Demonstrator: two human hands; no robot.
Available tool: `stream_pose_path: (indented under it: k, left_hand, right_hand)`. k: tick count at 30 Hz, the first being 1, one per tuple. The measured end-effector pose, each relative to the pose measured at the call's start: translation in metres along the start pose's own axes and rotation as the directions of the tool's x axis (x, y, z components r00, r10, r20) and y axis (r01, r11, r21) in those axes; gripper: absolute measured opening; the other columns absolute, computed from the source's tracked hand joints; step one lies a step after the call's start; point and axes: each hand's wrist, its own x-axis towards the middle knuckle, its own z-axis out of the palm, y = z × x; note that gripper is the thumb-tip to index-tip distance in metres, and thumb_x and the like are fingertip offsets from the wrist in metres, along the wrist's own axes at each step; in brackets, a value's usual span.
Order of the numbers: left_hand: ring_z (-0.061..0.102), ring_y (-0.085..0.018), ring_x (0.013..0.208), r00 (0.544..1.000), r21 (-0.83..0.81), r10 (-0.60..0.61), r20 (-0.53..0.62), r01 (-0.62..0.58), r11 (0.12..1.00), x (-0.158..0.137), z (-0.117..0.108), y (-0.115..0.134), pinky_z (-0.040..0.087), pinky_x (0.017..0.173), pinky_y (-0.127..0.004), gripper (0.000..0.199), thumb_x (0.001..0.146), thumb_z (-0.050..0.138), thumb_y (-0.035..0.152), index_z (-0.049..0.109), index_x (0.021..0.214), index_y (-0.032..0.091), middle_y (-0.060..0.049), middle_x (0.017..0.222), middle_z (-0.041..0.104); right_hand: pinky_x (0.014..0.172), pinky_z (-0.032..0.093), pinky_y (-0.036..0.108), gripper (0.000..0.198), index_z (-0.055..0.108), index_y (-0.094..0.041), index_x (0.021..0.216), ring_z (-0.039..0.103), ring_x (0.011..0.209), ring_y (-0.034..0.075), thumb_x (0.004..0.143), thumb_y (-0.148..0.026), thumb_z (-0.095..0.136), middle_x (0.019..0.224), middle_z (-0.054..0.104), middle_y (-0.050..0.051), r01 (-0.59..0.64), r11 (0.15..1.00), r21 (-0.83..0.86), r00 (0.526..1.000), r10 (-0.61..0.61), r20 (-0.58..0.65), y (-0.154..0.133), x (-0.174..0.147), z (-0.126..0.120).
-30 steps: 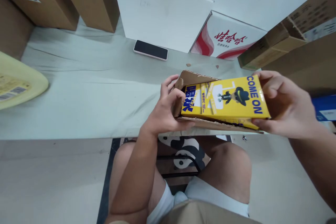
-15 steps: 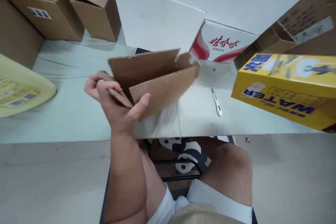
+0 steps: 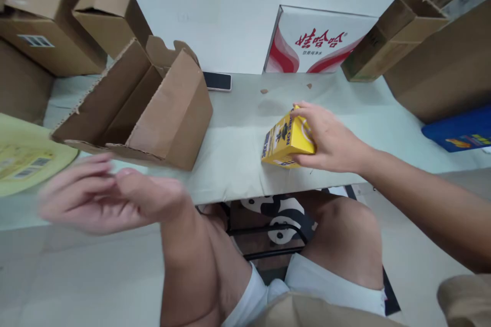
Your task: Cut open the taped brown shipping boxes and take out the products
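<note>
My right hand [image 3: 326, 140] grips a small yellow carton [image 3: 286, 138] with blue lettering by its right end. The carton sits low at the table's middle, near the front edge; whether it rests on the cloth I cannot tell. An open brown cardboard box [image 3: 180, 112] stands on the left half of the table, its top flaps up and its inside partly in view. Just in front of that box, my left hand [image 3: 115, 196] hangs blurred by motion, fingers loosely extended, with nothing visible in them. The white utility knife seen earlier does not show.
A pale yellow jug [image 3: 34, 156] lies at the left edge. Closed brown cartons [image 3: 46, 25] fill the back left. A phone [image 3: 217, 82] lies by a white panel [image 3: 230, 30]. A white-and-red carton [image 3: 314, 43] stands behind, with a blue package [image 3: 460, 130] at right.
The brown box has moved left onto the table, and my left hand has let go of it. My right hand has come into view with the yellow carton, now at the middle instead of the right.
</note>
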Motion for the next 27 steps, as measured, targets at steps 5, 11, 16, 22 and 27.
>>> stream_pose_path:
  k: [5, 11, 16, 22, 27]
  left_hand:
    - [0.031, -0.008, 0.041, 0.940, -0.371, 0.307, -0.148, -0.340, 0.864, -0.031, 0.027, 0.035, 0.024, 0.049, -0.026, 0.019, 0.076, 0.054, 0.024, 0.037, 0.071, 0.022, 0.008, 0.053, 0.027]
    - [0.054, -0.012, 0.056, 0.878, -0.303, 0.213, 0.429, -0.083, 0.949, -0.066, 0.022, 0.038, 0.043, 0.054, -0.029, 0.010, 0.086, 0.060, 0.028, 0.056, 0.079, 0.023, 0.004, 0.065, 0.057]
    - [0.071, -0.021, 0.097, 0.526, -0.197, -0.061, 0.848, 0.421, 0.886, -0.096, 0.042, 0.019, 0.059, 0.086, -0.037, 0.029, 0.088, 0.066, 0.049, 0.063, 0.098, 0.022, -0.007, 0.101, 0.073]
    - [0.059, -0.037, 0.134, 0.033, -0.041, 0.026, 0.999, 0.631, 0.775, -0.143, 0.065, 0.020, 0.053, 0.108, -0.053, 0.087, 0.079, 0.069, 0.076, 0.047, 0.144, 0.022, -0.019, 0.148, 0.058]
    - [0.063, -0.039, 0.124, 0.026, -0.003, -0.014, 1.000, 0.556, 0.831, -0.158, 0.075, 0.016, 0.057, 0.099, -0.055, 0.099, 0.076, 0.068, 0.080, 0.043, 0.152, 0.023, -0.019, 0.136, 0.065]
  right_hand:
    - [0.121, 0.030, 0.065, 0.092, 0.041, -0.023, 0.156, 0.041, 0.148, 0.042, 0.079, -0.064, 0.071, 0.161, 0.044, 0.019, 0.163, 0.987, 0.010, 0.981, -0.163, 0.103, 0.008, 0.007, 0.004]
    - [0.123, 0.012, 0.077, 0.068, 0.048, -0.044, 0.152, 0.022, 0.160, 0.041, 0.088, -0.024, 0.062, 0.165, 0.044, -0.001, 0.249, 0.968, -0.012, 0.946, -0.240, 0.217, 0.000, -0.010, -0.023]
    - [0.122, 0.026, 0.073, 0.073, 0.035, -0.038, 0.159, 0.029, 0.157, 0.042, 0.092, -0.030, 0.061, 0.167, 0.036, 0.010, -0.119, 0.989, 0.088, 0.963, 0.136, -0.232, 0.012, -0.075, 0.017]
    - [0.119, 0.040, 0.068, 0.102, 0.024, -0.026, 0.159, 0.043, 0.148, 0.042, 0.078, -0.059, 0.078, 0.159, 0.042, 0.020, -0.226, 0.744, 0.629, 0.888, 0.423, -0.181, 0.009, -0.102, 0.123]
    - [0.113, 0.049, 0.064, 0.070, 0.053, -0.026, 0.130, 0.055, 0.139, 0.039, 0.077, -0.068, 0.074, 0.135, 0.065, 0.016, -0.185, 0.537, 0.823, 0.869, 0.481, -0.118, 0.020, -0.063, 0.140]
